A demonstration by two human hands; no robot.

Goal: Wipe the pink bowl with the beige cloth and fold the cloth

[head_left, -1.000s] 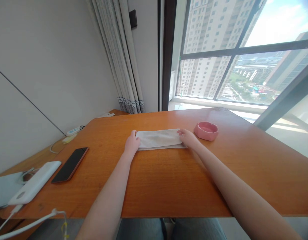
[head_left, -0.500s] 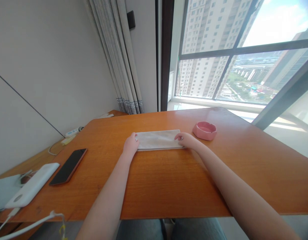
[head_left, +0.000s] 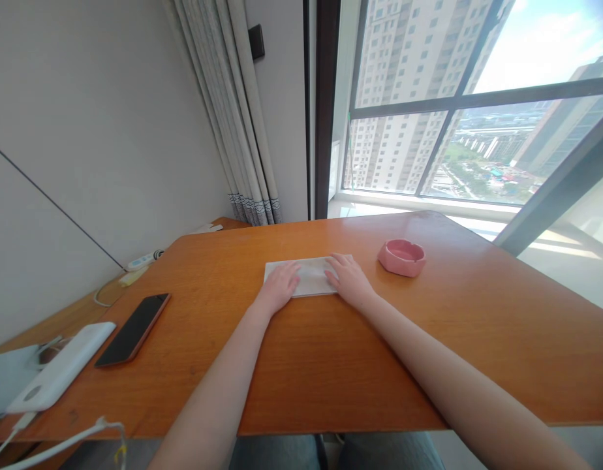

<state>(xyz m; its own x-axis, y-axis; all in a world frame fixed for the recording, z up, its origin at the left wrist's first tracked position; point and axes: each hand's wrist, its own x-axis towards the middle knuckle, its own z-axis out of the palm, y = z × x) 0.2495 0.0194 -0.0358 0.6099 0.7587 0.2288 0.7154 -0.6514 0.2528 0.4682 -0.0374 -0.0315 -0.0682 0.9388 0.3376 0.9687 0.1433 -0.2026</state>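
Note:
A white folded cloth (head_left: 311, 278) lies flat on the wooden table (head_left: 311, 365), its long side running left to right. My left hand (head_left: 280, 286) rests on the cloth's left part with the fingers stretched out over it. On the right part lies my right hand (head_left: 349, 277), palm down and fingers spread. Neither hand grips the cloth; a strip of it shows between them. Both hands hide parts of its two ends.
A pink ashtray (head_left: 402, 257) sits to the right of the cloth. On the left are a dark phone (head_left: 134, 329) and a white power bank (head_left: 61, 369) with a white cable (head_left: 61, 447). A power strip (head_left: 141, 261) lies by the wall, and a window is beyond the table.
Both hands have let go of the cloth's left and right ends and moved inward. They now lie flat on top of it. The cloth has stayed in about the same place.

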